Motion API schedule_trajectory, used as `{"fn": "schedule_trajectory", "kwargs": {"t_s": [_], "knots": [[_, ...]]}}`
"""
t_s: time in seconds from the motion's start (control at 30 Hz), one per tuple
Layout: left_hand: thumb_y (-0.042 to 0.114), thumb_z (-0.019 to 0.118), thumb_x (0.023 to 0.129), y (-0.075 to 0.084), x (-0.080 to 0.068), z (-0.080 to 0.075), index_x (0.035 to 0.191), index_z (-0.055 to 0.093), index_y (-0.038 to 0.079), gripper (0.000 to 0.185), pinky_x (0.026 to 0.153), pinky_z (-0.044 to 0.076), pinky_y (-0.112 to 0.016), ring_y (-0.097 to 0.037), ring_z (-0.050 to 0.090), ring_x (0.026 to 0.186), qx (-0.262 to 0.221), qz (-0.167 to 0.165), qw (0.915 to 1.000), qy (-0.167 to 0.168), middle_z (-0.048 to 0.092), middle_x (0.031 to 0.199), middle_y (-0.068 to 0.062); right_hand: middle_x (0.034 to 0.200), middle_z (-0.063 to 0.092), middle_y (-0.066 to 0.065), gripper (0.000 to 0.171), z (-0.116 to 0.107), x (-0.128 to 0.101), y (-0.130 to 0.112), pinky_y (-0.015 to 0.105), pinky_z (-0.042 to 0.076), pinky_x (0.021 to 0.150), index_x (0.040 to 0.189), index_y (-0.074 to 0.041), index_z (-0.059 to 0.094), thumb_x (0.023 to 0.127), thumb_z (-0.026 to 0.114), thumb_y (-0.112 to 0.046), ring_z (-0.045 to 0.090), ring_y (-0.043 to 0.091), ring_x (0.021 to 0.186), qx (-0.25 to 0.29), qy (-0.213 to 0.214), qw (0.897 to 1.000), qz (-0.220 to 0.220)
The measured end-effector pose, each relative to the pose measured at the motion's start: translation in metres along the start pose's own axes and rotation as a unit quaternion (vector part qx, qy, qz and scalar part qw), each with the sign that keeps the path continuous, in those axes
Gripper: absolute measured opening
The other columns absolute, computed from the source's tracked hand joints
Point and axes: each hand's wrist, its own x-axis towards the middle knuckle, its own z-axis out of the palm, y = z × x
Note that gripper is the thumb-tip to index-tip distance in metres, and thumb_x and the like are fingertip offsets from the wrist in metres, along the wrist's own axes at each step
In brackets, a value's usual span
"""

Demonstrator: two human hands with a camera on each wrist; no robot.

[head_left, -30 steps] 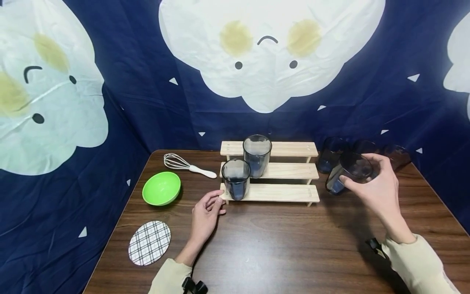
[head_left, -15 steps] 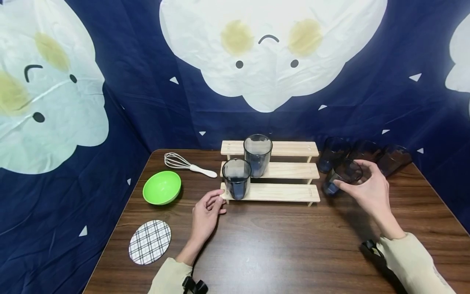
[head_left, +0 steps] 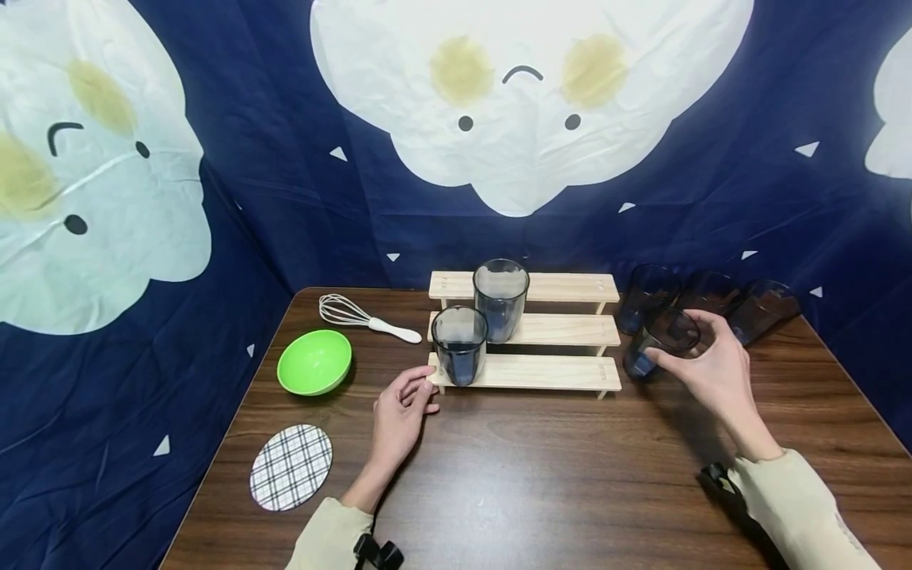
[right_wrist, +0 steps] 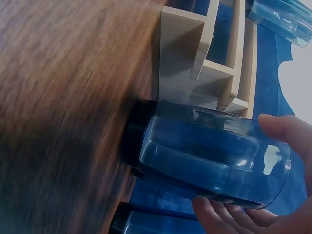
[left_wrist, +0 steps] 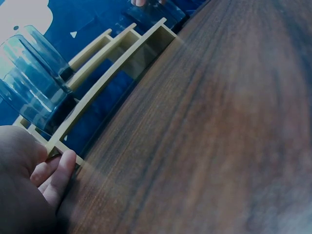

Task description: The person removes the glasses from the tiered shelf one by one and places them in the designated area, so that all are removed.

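Grip: right hand (head_left: 712, 368) grasps a cup (head_left: 659, 342) near its rim, base on the table (head_left: 570, 475) just right of the rack (head_left: 541, 372); left hand (head_left: 399, 416) relaxed, fingertips at the rack's left corner.
Left wrist: fingers (left_wrist: 61, 170) touch the rack (left_wrist: 97, 92) edge; bare tabletop beside.
Right wrist: cup (right_wrist: 209, 151) just beside the rack end (right_wrist: 178, 58); whether they touch is unclear.

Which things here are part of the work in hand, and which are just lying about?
In hand:
- held glass, gripped by the right hand
- wooden rack, touched at its corner by the left hand
- two glasses on the rack
- three glasses waiting behind

Lying about:
- green bowl
- whisk
- checked coaster
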Motion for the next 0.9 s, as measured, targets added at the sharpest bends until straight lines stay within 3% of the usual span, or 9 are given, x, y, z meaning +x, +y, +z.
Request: {"fn": "schedule_trajectory", "kwargs": {"t_s": [0.17,0.3,0.47,0.57,0.77,0.9], "knots": [[0.003,0.063,0.100,-0.001,0.000,0.000,0.121,0.069,0.001,0.022,0.071,0.069,-0.035,-0.034,0.073,0.098,-0.002,0.001,1.0000,-0.002,0.073,0.110,-0.022,0.124,0.063,0.015,0.087,-0.002,-0.002,0.000,0.008,0.041,0.067,0.143,-0.008,0.050,0.073,0.093,-0.039,0.052,-0.002,0.083,-0.001,-0.011,1.000,0.000],[0.003,0.063,0.100,-0.001,0.000,0.000,0.121,0.069,0.000,0.022,0.070,0.069,-0.035,-0.035,0.073,0.097,-0.004,0.003,1.0000,-0.001,0.074,0.110,-0.022,0.128,0.062,0.017,0.093,-0.004,-0.002,0.000,0.012,0.041,0.067,0.147,-0.008,0.047,0.073,0.093,-0.041,0.056,0.008,0.084,-0.010,-0.016,1.000,-0.006],[0.002,0.063,0.100,-0.002,0.000,-0.001,0.121,0.069,0.000,0.022,0.070,0.069,-0.035,-0.035,0.073,0.097,-0.005,0.005,1.0000,-0.002,0.073,0.110,-0.023,0.129,0.063,0.018,0.095,-0.006,-0.002,-0.007,0.029,0.043,0.086,0.146,-0.008,0.050,0.068,0.097,-0.033,0.058,0.028,0.106,-0.003,0.020,0.999,-0.028],[0.002,0.063,0.100,-0.003,0.000,-0.001,0.121,0.069,0.000,0.022,0.070,0.069,-0.035,-0.035,0.073,0.097,-0.004,0.006,1.0000,-0.002,0.073,0.111,-0.022,0.128,0.063,0.016,0.094,-0.007,-0.001,-0.014,0.036,0.041,0.097,0.144,-0.009,0.054,0.063,0.099,-0.025,0.054,0.032,0.120,0.015,0.053,0.997,-0.047],[0.003,0.063,0.100,-0.002,0.000,-0.001,0.121,0.070,0.001,0.022,0.071,0.069,-0.035,-0.033,0.073,0.097,0.000,0.004,1.0000,-0.001,0.074,0.111,-0.021,0.130,0.062,0.014,0.092,-0.006,-0.001,-0.032,0.015,0.038,0.096,0.140,-0.010,0.059,0.057,0.100,-0.013,0.053,0.026,0.118,0.049,0.105,0.987,-0.114],[0.003,0.063,0.100,-0.002,0.000,-0.001,0.121,0.070,0.001,0.022,0.071,0.068,-0.034,-0.032,0.073,0.097,0.002,0.004,1.0000,-0.001,0.074,0.111,-0.020,0.130,0.063,0.011,0.088,-0.001,-0.002,-0.048,0.008,0.038,0.099,0.138,-0.010,0.061,0.059,0.099,-0.010,0.054,0.017,0.118,0.077,0.109,0.980,-0.147]]}}
